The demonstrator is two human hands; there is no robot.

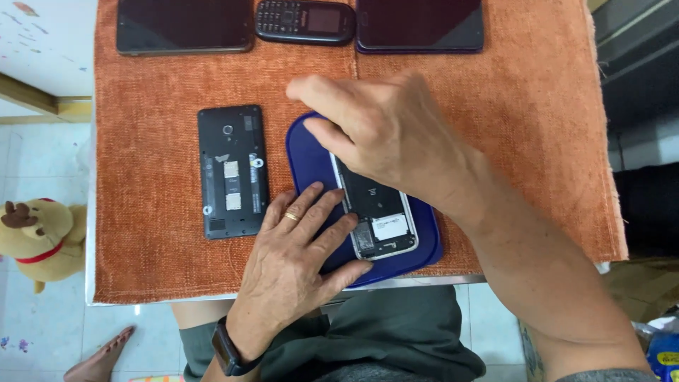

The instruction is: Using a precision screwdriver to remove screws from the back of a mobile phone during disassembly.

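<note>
The left hand [300, 247] lies flat, fingers spread, pressing the blue phone cover [311, 152] and the edge of the opened white-rimmed phone [378, 219] on the orange cloth [537, 127]. The right hand [385, 131] arches over the phone's upper end, fingers curled onto it. It looks like prying or reseating work, calling for a steady hold. A second backless black phone [232, 172] lies just beside.
</note>
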